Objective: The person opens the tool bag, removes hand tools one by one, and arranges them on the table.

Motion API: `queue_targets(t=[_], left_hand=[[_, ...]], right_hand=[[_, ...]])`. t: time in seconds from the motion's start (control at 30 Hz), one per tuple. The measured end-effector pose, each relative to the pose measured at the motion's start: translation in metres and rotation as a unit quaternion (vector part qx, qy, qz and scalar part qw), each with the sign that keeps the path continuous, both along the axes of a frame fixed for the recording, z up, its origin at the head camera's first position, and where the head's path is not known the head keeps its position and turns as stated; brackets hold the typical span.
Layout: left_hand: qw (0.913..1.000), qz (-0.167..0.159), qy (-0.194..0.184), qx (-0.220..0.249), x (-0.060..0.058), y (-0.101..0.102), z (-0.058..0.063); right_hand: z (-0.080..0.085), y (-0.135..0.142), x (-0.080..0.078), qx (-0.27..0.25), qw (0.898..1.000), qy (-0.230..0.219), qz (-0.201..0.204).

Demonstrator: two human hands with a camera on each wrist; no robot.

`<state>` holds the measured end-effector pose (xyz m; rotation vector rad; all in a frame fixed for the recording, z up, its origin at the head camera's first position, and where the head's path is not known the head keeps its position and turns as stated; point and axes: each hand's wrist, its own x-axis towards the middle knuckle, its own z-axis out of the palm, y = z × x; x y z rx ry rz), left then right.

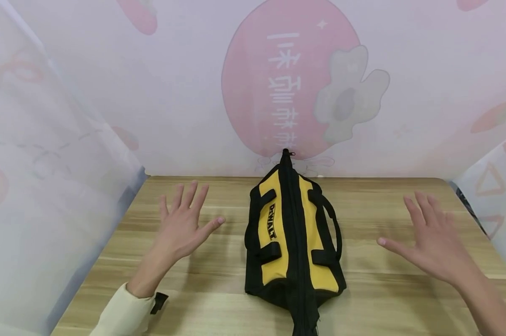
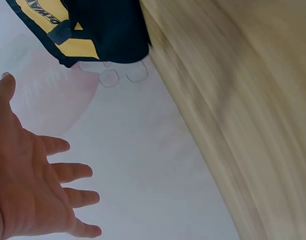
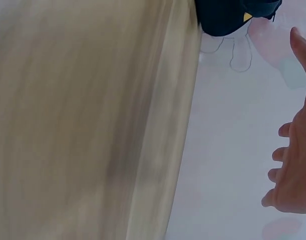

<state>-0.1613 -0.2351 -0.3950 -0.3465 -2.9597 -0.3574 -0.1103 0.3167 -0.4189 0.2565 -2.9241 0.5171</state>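
Observation:
A black and yellow DeWalt tool bag (image 1: 294,238) lies on the table in the middle of the head view. Its black zipper strip runs lengthwise along the top and looks closed, and carry handles hang at both sides. To the left of the bag, apart from it, my left hand (image 1: 183,228) hovers with fingers spread, holding nothing. On the other side my right hand (image 1: 435,242) is likewise held up with fingers spread, away from the bag. Part of the bag (image 2: 110,30) shows at the top of the left wrist view, and a dark corner of the bag (image 3: 220,17) in the right wrist view.
The wood-grain table (image 1: 219,298) spans the front. Behind it stands a pale printed backdrop (image 1: 185,93) close to the bag's far end, and similar panels flank both sides. A cream sleeve (image 1: 124,312) with a black strap covers the left forearm.

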Motion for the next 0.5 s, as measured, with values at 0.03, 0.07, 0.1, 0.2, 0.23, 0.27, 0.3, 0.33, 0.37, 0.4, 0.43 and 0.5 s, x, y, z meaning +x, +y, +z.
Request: queue_targets(t=[0.03,0.07,0.1,0.2,0.23,0.27,0.3,0.33,0.37,0.4,0.43,0.5], left_hand=[[1.0,-0.005,0.0,0.005,-0.003,0.003,0.0],[0.9999,-0.011,0.0,0.011,-0.005,0.006,0.0],[0.9997,-0.016,0.0,0.016,-0.008,0.01,0.001],[0.9989,-0.032,0.004,0.035,-0.015,0.018,0.002],[0.9985,-0.036,0.007,0.039,-0.017,0.021,0.003],[0.9981,-0.04,0.01,0.045,-0.02,0.024,0.004],[0.9976,-0.044,0.013,0.052,-0.023,0.026,0.004],[0.997,-0.048,0.015,0.059,-0.025,0.029,0.005],[0.9963,-0.051,0.016,0.067,-0.028,0.032,0.005],[0.9957,-0.054,0.018,0.073,-0.03,0.034,0.006],[0.9947,-0.058,0.02,0.082,-0.033,0.036,0.006],[0.9926,-0.069,0.027,0.097,-0.039,0.041,0.005]], right_hand=[[0.001,-0.003,-0.002,-0.004,1.0,-0.001,0.003],[0.002,-0.005,-0.004,-0.007,1.0,0.0,0.006],[0.003,-0.008,-0.006,-0.011,1.0,0.001,0.01],[0.007,-0.017,-0.012,-0.027,0.999,-0.003,0.021],[0.009,-0.02,-0.014,-0.031,0.999,-0.005,0.023],[0.011,-0.024,-0.016,-0.038,0.999,-0.009,0.025],[0.013,-0.027,-0.018,-0.043,0.999,-0.014,0.027],[0.015,-0.031,-0.021,-0.047,0.998,-0.021,0.028],[0.017,-0.034,-0.023,-0.051,0.998,-0.028,0.03],[0.019,-0.038,-0.025,-0.054,0.997,-0.035,0.033],[0.021,-0.041,-0.027,-0.058,0.997,-0.043,0.035],[0.024,-0.047,-0.031,-0.067,0.995,-0.055,0.04]])
